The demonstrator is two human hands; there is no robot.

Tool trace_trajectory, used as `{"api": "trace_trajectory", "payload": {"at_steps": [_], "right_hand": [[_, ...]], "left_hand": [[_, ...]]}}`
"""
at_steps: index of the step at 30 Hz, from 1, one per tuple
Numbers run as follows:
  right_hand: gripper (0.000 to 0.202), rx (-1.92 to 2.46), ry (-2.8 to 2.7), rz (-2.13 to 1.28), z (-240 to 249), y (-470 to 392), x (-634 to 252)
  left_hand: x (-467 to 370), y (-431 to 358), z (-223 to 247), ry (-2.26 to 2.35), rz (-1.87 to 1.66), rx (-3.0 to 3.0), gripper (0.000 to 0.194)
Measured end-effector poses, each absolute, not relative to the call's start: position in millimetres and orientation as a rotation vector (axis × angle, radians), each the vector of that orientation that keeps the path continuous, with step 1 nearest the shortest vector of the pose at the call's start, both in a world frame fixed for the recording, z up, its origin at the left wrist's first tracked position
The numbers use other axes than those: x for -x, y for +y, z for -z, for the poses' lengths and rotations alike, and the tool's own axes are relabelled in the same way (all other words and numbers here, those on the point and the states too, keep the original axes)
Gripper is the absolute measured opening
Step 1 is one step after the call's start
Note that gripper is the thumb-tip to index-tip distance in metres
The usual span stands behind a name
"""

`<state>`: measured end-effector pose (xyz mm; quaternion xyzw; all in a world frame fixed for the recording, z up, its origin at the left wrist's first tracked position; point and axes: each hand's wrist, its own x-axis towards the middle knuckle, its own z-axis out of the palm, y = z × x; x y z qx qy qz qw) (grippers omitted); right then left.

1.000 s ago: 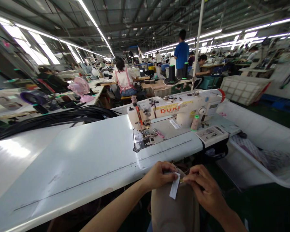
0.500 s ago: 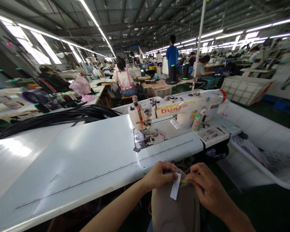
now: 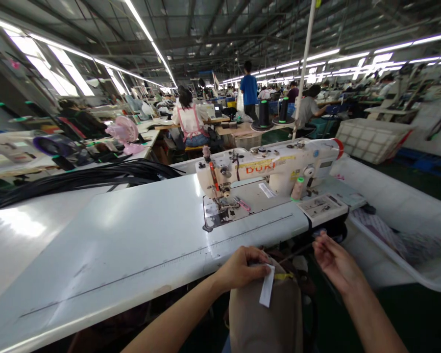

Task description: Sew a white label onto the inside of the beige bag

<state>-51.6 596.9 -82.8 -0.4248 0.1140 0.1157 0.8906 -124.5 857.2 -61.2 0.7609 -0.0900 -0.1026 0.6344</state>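
"At the bottom centre of the frame, what is over the tan cloth item (image 3: pixel 264 318)?"

"The left hand (image 3: pixel 243 267), pinching its top edge together with a white label (image 3: pixel 267 290); a yellow strip (image 3: pixel 283 276) shows just beside. The right hand (image 3: pixel 336 260) is off to the right, apart from the cloth, fingertips drawn together; whether they grip anything, I cannot tell."

"Any containers?"

"At the right of the frame, beside the table (image 3: pixel 132 235), a white bin (image 3: pixel 400 193) holds patterned fabric (image 3: pixel 377 228). Farther back, upper right, stands a pale gridded container (image 3: pixel 371 139)."
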Motion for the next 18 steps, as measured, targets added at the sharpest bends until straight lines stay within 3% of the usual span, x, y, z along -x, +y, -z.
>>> {"api": "trace_trajectory", "payload": {"at_steps": [11,15,18], "right_hand": [[0.015,0.829,0.264,-0.146,105.6,615.5,35.3],[0.023,0.985,0.187,-0.119,90.2,624.4,56.0],[0.021,1.394,-0.084,-0.186,67.4,634.3,77.4]], "left_hand": [[123.1,857.1,59.9,-0.244,0.235,-1.748,0.017],[125.6,858.1,57.1,-0.27,0.174,-1.807,0.017],[127.9,859.4,54.6,-0.269,0.18,-1.822,0.016]]}}
